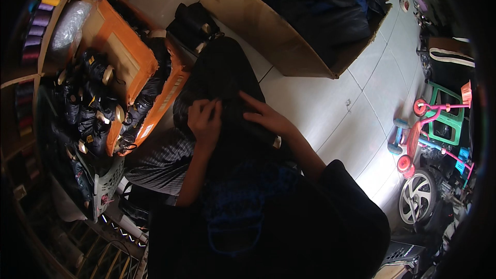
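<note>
Here, a dark garment (222,80) is spread over the lap, above the tiled floor (330,103). Its fold is pinched in the left hand (205,120); the right hand (266,116) lies flat, fingers spread. The cloth is best kept taut and smoothed evenly.

An orange cardboard box (135,57) is lying open at the upper left, its flaps spread and its long side, which is carrying a pale printed strip, tilting down toward the lower left. A much larger plain brown cardboard box (268,26) is standing on the tiled floor at the top centre, holding dark bundles. A clear plastic bag (70,23) is sitting just beside the orange box. No screens are showing.
</note>
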Available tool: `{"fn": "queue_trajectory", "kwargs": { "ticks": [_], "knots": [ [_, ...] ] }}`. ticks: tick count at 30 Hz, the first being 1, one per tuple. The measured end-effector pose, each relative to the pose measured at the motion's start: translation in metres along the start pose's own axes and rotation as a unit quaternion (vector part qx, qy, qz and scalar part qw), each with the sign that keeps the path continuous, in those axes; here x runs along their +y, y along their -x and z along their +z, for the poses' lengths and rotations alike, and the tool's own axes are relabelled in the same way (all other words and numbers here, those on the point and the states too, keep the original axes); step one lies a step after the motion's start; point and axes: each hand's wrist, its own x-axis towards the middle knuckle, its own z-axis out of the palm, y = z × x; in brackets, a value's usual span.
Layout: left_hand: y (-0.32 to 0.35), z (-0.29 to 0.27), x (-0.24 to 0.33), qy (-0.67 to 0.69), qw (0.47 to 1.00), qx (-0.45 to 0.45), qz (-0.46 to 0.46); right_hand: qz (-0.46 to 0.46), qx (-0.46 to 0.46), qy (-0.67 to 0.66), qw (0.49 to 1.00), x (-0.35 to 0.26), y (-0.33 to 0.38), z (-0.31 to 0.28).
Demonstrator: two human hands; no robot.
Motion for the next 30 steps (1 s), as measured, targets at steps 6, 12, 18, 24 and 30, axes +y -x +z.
{"fn": "queue_trajectory", "kwargs": {
  "ticks": [6,12,18,24,30],
  "knots": [
    [0.014,-0.008,-0.004,0.058,0.996,-0.075,-0.003,-0.021,0.026,0.058,0.998,0.002,0.008,0.003],
    [0.026,-0.009,0.000,0.064,0.993,-0.099,-0.019,-0.094,0.091,0.127,0.983,0.013,0.005,0.007],
    [0.026,-0.005,0.006,0.080,0.991,-0.099,-0.034,-0.026,0.069,0.093,0.993,0.011,0.003,0.005],
    [0.027,-0.005,0.008,0.079,0.991,-0.105,0.017,-0.065,0.176,0.120,0.975,0.014,-0.007,0.017],
    [0.029,0.002,0.006,0.230,0.956,-0.089,-0.159,-0.017,0.219,0.145,0.965,0.003,-0.013,0.030]
  ]
}}
